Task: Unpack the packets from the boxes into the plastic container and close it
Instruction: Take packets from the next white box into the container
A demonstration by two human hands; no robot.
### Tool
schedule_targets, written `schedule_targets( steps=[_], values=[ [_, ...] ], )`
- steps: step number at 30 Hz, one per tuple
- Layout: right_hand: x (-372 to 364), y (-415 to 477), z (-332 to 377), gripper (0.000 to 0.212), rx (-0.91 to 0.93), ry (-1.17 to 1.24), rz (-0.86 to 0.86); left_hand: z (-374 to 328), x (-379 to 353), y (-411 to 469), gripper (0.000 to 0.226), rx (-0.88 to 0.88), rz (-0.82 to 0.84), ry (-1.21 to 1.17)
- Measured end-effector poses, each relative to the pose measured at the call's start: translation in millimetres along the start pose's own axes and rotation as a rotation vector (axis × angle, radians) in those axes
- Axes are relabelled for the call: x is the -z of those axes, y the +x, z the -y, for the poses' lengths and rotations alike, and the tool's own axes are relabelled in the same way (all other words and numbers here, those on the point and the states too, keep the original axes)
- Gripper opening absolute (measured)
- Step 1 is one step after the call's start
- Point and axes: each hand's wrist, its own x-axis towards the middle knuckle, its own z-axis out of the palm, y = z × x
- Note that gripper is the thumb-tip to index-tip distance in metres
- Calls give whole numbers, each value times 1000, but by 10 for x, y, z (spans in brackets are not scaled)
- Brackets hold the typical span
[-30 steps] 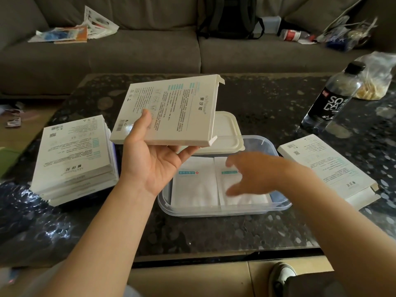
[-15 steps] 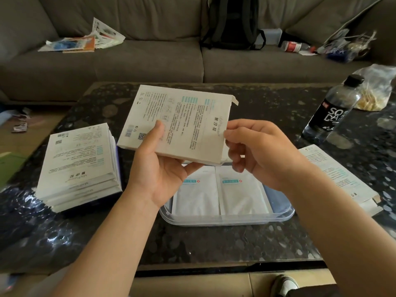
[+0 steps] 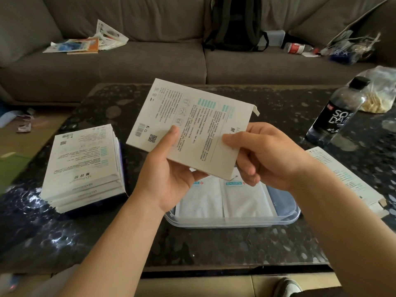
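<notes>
Above the plastic container [image 3: 235, 224], at the tabletop's [image 3: 214, 249] 6 o'clock, the left hand [image 3: 169, 181] grips a box [image 3: 188, 125] from beneath while the right hand [image 3: 267, 155] pinches its 3 o'clock end. The step looks like emptying this box. The next move calls for drawing its contents out onto the packets [image 3: 246, 198] lying inside the container.

Dim, soft indoor light; no hard shadows. White glints on dark glossy speckled tabletop [image 3: 49, 239] at lower left. Wide-angle bending toward edges; left edge and bottom corners smeared. Centre fairly sharp, small print soft.

container [image 3: 231, 224] half-hidden — behind box [image 3: 192, 125], shoe [image 3: 288, 288] cropped
</notes>
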Motion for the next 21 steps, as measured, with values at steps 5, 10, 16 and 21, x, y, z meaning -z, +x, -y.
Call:
schedule_targets(
  steps=[5,10,16,21],
  values=[
    [41,50,-28,23,-14,78,21,23,-27,-11,34,-14,36,-15],
    [35,102,-48,38,48,86,-127,3,-22,-4,36,-31,-3,-44],
    [59,132,-84,48,136,140,-211,-48,-19,14,42,-11,-104,-105],
    [170,78,-8,40,159,4,-252,-124,57,24,37,-46,-185,-140]
  ],
)
